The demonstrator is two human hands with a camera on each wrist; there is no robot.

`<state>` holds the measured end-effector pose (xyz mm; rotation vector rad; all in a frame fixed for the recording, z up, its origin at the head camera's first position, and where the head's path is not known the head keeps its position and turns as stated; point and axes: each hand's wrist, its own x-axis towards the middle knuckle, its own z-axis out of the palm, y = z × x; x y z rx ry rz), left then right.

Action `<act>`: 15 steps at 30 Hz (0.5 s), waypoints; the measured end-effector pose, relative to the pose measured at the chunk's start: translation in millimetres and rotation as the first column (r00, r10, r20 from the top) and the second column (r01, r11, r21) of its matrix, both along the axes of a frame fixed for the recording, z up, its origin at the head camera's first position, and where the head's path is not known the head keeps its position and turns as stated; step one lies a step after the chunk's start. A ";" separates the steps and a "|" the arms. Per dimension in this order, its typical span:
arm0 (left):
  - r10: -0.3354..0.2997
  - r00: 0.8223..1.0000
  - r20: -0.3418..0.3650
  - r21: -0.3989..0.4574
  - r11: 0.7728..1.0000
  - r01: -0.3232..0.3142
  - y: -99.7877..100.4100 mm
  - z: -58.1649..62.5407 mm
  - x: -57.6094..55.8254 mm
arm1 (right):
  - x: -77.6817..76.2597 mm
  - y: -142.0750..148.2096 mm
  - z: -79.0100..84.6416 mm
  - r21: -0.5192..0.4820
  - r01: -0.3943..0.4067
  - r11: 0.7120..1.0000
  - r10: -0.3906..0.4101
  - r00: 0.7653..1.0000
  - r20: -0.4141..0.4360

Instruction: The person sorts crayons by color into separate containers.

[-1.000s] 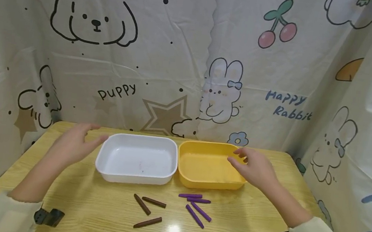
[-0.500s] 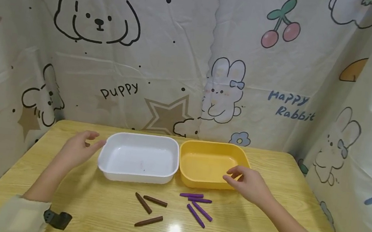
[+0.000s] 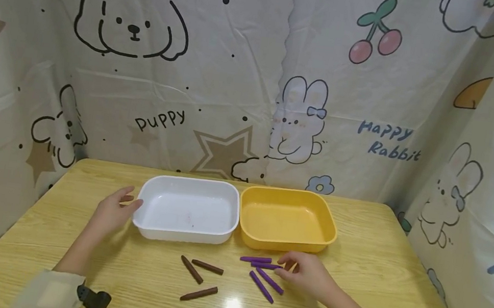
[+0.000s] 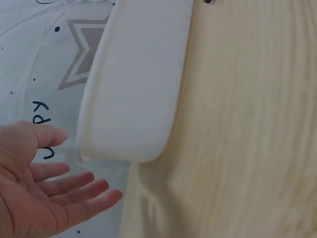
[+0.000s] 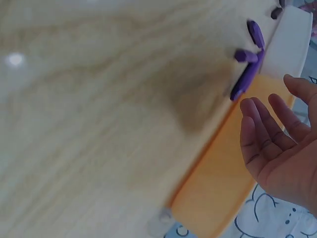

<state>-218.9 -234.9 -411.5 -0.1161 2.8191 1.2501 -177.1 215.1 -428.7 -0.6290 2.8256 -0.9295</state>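
Note:
My left hand (image 3: pixel 113 212) is at the left end of a white plastic bin (image 3: pixel 189 209), thumb by its rim. In the left wrist view the fingers of the left hand (image 4: pixel 44 188) are spread beside the bin and hold nothing. My right hand (image 3: pixel 307 275) is low over the table at the right of several purple crayons (image 3: pixel 269 280), its fingertips close to one crayon's end. In the right wrist view the right hand (image 5: pixel 285 148) has loosely bent fingers and an empty palm; whether a fingertip touches a crayon I cannot tell. Several brown crayons (image 3: pixel 199 293) lie to the left.
A yellow plastic bin (image 3: pixel 288 221) stands right beside the white one, both near the back of the wooden table (image 3: pixel 142 290). A printed curtain (image 3: pixel 232 85) hangs behind the table and at both sides.
My right hand has come down and toward me, from over the yellow bin to the purple crayons. The left hand has lowered slightly and moved right, against the white bin's end.

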 end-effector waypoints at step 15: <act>0.010 0.999 -0.044 0.013 1.000 -0.009 9.9 -19.0 -1.8 | 9.6 -23.8 -23.0 0.134 -0.037 0.990 0.044 0.998 -0.052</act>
